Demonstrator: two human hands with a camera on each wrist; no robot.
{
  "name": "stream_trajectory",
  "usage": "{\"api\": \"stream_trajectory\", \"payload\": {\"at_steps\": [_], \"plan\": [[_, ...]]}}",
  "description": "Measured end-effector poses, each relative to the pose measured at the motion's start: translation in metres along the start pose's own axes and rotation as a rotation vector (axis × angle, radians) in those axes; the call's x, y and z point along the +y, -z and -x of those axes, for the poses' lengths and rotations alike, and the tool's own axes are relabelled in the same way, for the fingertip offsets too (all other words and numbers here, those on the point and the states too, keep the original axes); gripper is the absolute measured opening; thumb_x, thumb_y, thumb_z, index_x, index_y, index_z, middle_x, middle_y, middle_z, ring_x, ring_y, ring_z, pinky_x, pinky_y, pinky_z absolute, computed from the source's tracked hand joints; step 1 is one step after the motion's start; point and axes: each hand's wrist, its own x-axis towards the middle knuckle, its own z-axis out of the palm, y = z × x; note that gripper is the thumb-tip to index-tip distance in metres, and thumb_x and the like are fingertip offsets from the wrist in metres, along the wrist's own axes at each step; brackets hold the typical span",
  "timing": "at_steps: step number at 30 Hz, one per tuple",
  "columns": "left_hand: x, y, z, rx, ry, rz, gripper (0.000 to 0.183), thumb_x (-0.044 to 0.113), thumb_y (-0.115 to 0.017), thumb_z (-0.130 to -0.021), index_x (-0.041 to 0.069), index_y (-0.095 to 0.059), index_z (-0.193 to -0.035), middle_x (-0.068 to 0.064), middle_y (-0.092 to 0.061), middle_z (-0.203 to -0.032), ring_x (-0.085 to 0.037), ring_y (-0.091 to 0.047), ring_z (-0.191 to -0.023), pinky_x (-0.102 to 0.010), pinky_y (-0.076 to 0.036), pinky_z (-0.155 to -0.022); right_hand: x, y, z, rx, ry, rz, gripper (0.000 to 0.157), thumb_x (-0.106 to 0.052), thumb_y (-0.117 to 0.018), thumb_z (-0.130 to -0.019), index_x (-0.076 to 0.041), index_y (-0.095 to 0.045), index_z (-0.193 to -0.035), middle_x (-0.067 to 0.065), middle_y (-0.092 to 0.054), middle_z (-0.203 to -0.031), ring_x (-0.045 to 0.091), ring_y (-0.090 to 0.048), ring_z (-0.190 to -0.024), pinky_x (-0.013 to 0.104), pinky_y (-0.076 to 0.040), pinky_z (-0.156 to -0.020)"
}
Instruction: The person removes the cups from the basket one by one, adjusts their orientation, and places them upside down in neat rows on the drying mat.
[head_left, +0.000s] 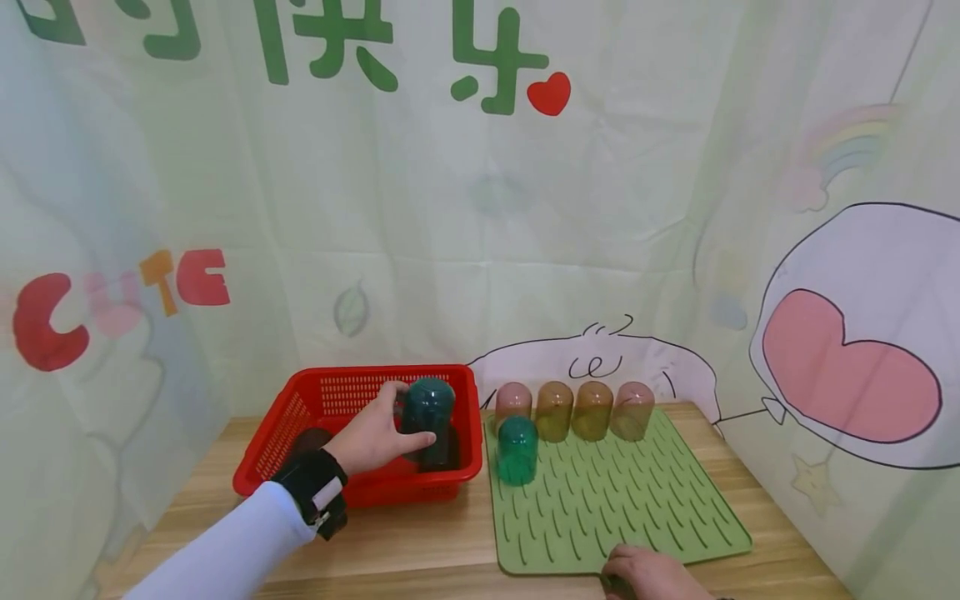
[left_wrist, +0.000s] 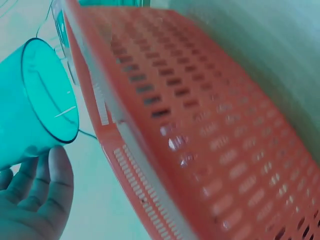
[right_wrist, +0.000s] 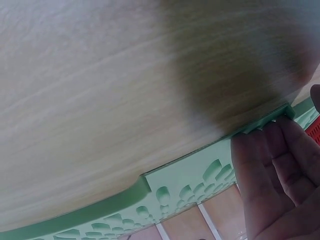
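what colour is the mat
The mat is green; the head view shows it best.

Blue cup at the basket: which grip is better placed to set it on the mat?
Left, I'd say. The left grip holds the blue cup at the basket, right beside the mat. The right grip is at the mat's near edge, away from the cup.

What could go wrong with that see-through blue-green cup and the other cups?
The see-through blue-green cup might slip from the left hand and drop into the red plastic basket.

The see-through green domed cup stands close in front of a see-through pink domed cup, so a bump could tip both.

The right hand touches the green ridged mat's near edge; a tug might wobble the cups on it.
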Motion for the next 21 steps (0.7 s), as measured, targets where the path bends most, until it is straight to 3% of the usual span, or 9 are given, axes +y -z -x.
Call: {"api": "stream_trajectory", "payload": {"at_steps": [13, 21], "plan": [[0.013, -0.026, 0.016, 0.004, -0.046, 0.091, 0.089, 0.040, -0.090, -0.076, 0.013, -0.036, -0.142, -0.010, -0.062, -0.132, -0.024, -0.064, -0.112, -0.049, -0.057, -0.097, -0.005, 0.002, 0.002, 0.004, 0.012, 0.040, 0.018, -0.030, -0.074, -0.091, -0.015, -0.074, -0.101, -0.013, -0.062, -0.094, -0.002, -0.058, -0.084, 0.024, -0.054, -0.067], [0.020, -0.041, 0.023, -0.047, -0.073, 0.131, 0.087, 0.043, -0.090, -0.075, 0.016, -0.038, -0.139, -0.008, -0.061, -0.129, -0.024, -0.062, -0.109, -0.049, -0.059, -0.094, -0.005, 0.002, 0.002, -0.004, 0.012, 0.043, 0.021, -0.032, -0.073, -0.092, -0.013, -0.074, -0.103, -0.010, -0.064, -0.097, 0.000, -0.060, -0.086, 0.025, -0.054, -0.067]]}}
